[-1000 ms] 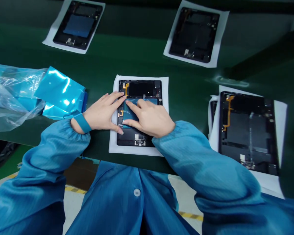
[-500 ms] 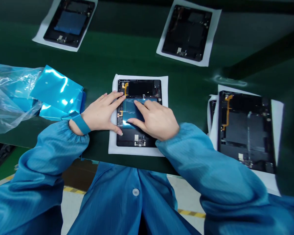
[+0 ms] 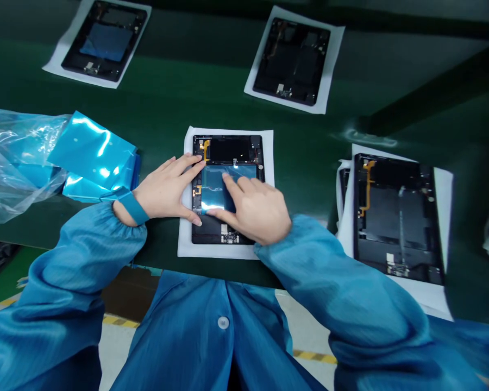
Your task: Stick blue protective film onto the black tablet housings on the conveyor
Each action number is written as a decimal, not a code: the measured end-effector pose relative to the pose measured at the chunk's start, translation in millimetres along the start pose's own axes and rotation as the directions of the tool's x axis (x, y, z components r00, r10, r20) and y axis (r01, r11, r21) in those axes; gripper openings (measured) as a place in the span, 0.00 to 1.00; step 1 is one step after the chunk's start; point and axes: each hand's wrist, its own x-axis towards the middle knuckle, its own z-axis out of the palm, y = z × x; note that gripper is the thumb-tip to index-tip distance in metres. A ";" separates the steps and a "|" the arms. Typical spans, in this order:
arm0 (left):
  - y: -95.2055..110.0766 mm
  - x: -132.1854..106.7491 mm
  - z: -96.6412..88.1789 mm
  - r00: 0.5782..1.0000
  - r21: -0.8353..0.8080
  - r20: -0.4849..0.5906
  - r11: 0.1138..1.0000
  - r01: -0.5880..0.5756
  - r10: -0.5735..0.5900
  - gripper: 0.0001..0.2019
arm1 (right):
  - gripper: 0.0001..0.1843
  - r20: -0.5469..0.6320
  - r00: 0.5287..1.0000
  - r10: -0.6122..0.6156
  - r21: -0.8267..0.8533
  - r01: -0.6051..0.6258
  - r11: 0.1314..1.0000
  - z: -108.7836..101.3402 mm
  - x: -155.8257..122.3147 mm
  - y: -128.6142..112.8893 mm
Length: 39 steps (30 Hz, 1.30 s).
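Note:
An opened tablet (image 3: 212,231) lies on a white foam sheet (image 3: 268,146) in front of me, its circuit parts and an orange ribbon cable exposed. Over its middle is a glossy blue film (image 3: 212,198) with a faint crease. My left hand (image 3: 165,187), with a blue band at the wrist, rests along the tablet's left edge, thumb and fingers spread. My right hand (image 3: 256,209) lies over the film's right part. Its index fingertip touches the film and its thumb is stretched toward the lower left; the other fingers are bent and partly hidden.
Blue film sheets (image 3: 93,149) spill from a clear plastic bag (image 3: 20,163) at the left. More opened tablets lie on white sheets: one at the far left (image 3: 106,43), one at the back (image 3: 291,62), and one at the right (image 3: 395,217) over another. The green bench (image 3: 155,98) carries them.
My right hand has slid slightly down and left relative to the tablet, its thumb now nearer the film's lower left corner. My left hand stays at the edge. The view has shifted a little.

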 end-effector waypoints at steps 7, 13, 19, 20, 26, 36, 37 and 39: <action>-0.3 -1.1 0.9 1.000 -0.001 -0.010 1.000 0.002 -0.002 0.67 | 0.44 -0.066 0.980 -0.187 0.022 0.189 0.982 -3.1 -26.4 13.2; -0.1 -1.2 -1.5 1.000 0.015 0.003 1.000 0.007 -0.007 0.69 | 0.43 -0.063 0.994 0.092 -0.007 -0.093 0.996 0.3 -10.3 37.5; -0.1 -1.4 -2.0 1.000 -0.002 0.009 1.000 0.016 -0.016 0.68 | 0.44 -0.026 0.985 0.172 0.024 -0.171 0.985 3.8 1.2 35.9; -0.4 -1.4 -1.8 1.000 0.002 0.010 1.000 0.017 -0.017 0.69 | 0.44 -0.027 0.985 0.173 0.025 -0.172 0.985 3.6 1.8 35.7; -1.5 0.2 -2.6 1.000 0.036 0.020 0.999 0.021 -0.022 0.69 | 0.45 -0.035 0.997 0.066 -0.027 -0.067 0.997 0.3 -14.9 37.5; 5.4 2.0 -15.9 0.998 0.050 0.050 0.998 0.042 -0.044 0.65 | 0.35 -0.162 0.960 -0.228 0.041 0.237 0.971 4.5 -64.8 53.1; 7.5 7.3 -21.9 0.996 0.063 0.061 0.996 0.057 -0.060 0.60 | 0.33 -0.199 0.956 -0.217 0.082 0.237 0.968 6.1 -63.7 54.3; 12.7 25.7 -33.6 0.990 0.084 0.054 0.988 0.128 -0.132 0.40 | 0.29 -0.244 0.958 -0.148 0.175 0.194 0.965 8.9 -59.8 54.6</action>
